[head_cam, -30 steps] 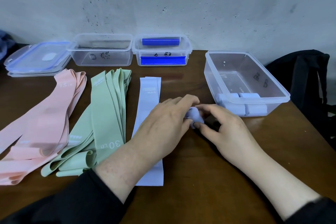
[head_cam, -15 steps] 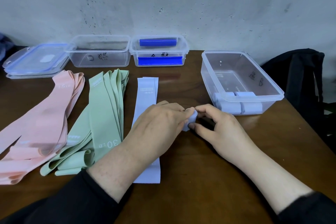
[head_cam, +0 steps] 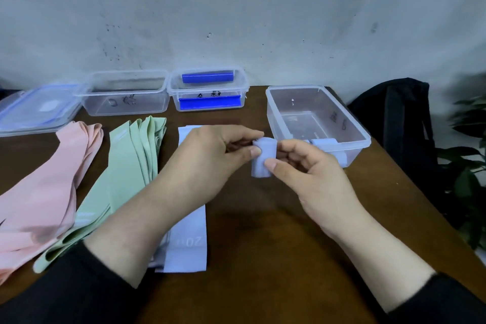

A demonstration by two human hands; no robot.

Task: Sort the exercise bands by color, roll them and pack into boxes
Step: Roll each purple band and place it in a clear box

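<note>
Lifted off the table (head_cam: 263, 244) now, the blue roll (head_cam: 263, 159) is pinched between my left hand (head_cam: 207, 163) and right hand (head_cam: 310, 173) at frame centre. Lower down, the flat blue band (head_cam: 188, 250) reads "20".

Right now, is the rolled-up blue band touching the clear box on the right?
Apart. The head view shows the rolled blue band held up by both hands, with brown table visible between it and the clear box.

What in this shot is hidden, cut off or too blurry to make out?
Head view only:
- Blue rolls in the right box: count unclear, right hand and roll cover them.
- Flat blue band: middle hidden by left hand.
- Pink bands: cut by left edge.
- Box writing: too blurred.
</note>
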